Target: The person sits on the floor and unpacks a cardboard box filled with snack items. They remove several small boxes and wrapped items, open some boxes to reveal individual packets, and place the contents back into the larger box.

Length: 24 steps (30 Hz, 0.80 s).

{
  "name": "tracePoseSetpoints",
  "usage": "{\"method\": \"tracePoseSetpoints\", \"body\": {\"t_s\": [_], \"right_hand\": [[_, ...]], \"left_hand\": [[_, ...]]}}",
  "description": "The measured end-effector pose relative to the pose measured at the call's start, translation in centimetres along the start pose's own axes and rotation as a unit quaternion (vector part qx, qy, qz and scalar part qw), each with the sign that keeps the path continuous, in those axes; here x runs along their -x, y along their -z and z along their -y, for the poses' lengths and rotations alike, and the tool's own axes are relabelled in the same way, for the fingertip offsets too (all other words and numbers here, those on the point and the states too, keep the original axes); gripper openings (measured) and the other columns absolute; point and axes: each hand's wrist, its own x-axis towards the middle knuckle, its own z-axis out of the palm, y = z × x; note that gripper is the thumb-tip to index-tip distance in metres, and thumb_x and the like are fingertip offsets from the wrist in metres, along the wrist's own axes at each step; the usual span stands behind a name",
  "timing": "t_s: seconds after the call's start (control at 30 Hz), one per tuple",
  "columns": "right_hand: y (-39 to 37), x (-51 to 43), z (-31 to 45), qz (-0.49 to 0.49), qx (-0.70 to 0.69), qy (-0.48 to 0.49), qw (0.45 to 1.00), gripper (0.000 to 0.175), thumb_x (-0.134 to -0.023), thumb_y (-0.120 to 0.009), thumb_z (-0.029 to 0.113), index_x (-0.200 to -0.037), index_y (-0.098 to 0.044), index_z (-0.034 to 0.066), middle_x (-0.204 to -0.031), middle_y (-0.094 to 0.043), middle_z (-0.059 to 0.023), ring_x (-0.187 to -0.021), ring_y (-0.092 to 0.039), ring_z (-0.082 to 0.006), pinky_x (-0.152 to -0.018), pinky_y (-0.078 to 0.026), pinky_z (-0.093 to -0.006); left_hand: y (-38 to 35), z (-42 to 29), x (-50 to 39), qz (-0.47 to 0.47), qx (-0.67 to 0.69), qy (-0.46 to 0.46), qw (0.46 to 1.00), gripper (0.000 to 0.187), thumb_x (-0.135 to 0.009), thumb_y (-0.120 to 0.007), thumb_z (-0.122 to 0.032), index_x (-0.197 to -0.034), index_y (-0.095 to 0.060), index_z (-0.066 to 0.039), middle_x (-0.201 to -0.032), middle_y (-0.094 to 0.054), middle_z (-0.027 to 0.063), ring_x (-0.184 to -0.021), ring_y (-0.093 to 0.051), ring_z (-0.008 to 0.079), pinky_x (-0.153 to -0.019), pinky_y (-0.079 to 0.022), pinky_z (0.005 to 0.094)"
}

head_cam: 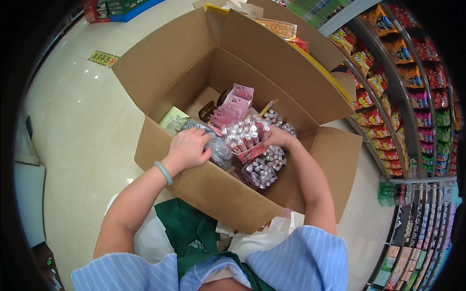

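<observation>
My right hand (pixel 280 137) grips the side of a red display box (pixel 251 153) packed with upright, silver-topped wrapped sticks. This box is held inside a large open cardboard carton (pixel 185 80), above more bundles of silver-topped sticks (pixel 259 172). My left hand (pixel 190 147), below a jade-coloured bangle (pixel 163 173), rests at the carton's near edge with its fingers curled over a grey plastic bag (pixel 220 151). Whether those fingers pinch the bag is hidden. Behind the bag stand pink hanging packets (pixel 233 105) in a row. A pale green box (pixel 173 117) lies at the carton's left side.
Shelves of bagged snacks (pixel 373 120) rise on the right, with lower shelves of small boxed goods (pixel 407 254) nearer me. Another carton (pixel 313 43) holding packets adjoins the far side. The carton's flaps (pixel 335 163) spread outward. Glossy floor tiles (pixel 80 120) extend leftward.
</observation>
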Motion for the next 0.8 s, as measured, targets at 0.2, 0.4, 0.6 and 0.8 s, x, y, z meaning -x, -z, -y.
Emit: {"method": "tracePoseSetpoints", "body": {"t_s": [0.2,0.4,0.6,0.8], "right_hand": [[0.4,-2.1,-6.7,-0.025,0.051,0.085,0.995,0.041,-0.075,-0.076,0.01,-0.113,-0.06,0.0043,-0.109,-0.065,-0.0058,-0.101,-0.059,-0.0184,-0.093,-0.048,-0.0327],[-1.6,-2.3,-7.5,0.025,0.027,0.111,0.993,0.031,-0.081,-0.071,0.009,-0.109,-0.06,0.0033,-0.106,-0.064,-0.0083,-0.1,-0.059,-0.018,-0.092,-0.048,-0.0326],[-2.4,-1.7,-7.9,-0.011,0.091,0.126,0.988,0.03,-0.08,-0.068,0.003,-0.108,-0.06,0.0041,-0.105,-0.065,-0.008,-0.097,-0.06,-0.0201,-0.09,-0.048,-0.0333],[-5.5,-5.1,-8.3,0.069,0.215,0.05,0.973,0.037,-0.083,-0.063,0.007,-0.118,-0.053,0.0085,-0.116,-0.063,-0.0159,-0.107,-0.061,-0.0322,-0.092,-0.047,-0.0396]], "left_hand": [[-0.1,-0.3,-1.2,-0.029,0.012,-0.012,0.999,0.018,-0.07,-0.061,-0.022,-0.081,-0.062,-0.007,-0.076,-0.058,0.0091,-0.075,-0.059,0.0289,-0.064,-0.049,0.0427],[0.0,0.2,-0.3,-0.026,-0.005,0.0,1.0,0.017,-0.069,-0.061,-0.022,-0.076,-0.061,-0.006,-0.074,-0.057,0.0095,-0.073,-0.059,0.0289,-0.064,-0.049,0.0422],[-0.2,0.3,-0.4,-0.037,0.005,-0.007,0.999,0.016,-0.068,-0.062,-0.022,-0.072,-0.058,-0.006,-0.071,-0.055,0.0097,-0.07,-0.058,0.0293,-0.063,-0.048,0.0418],[-0.3,0.7,-0.6,-0.05,0.001,-0.01,0.999,0.016,-0.066,-0.062,-0.021,-0.068,-0.057,-0.006,-0.068,-0.054,0.0096,-0.068,-0.058,0.0291,-0.06,-0.048,0.0419]]}}
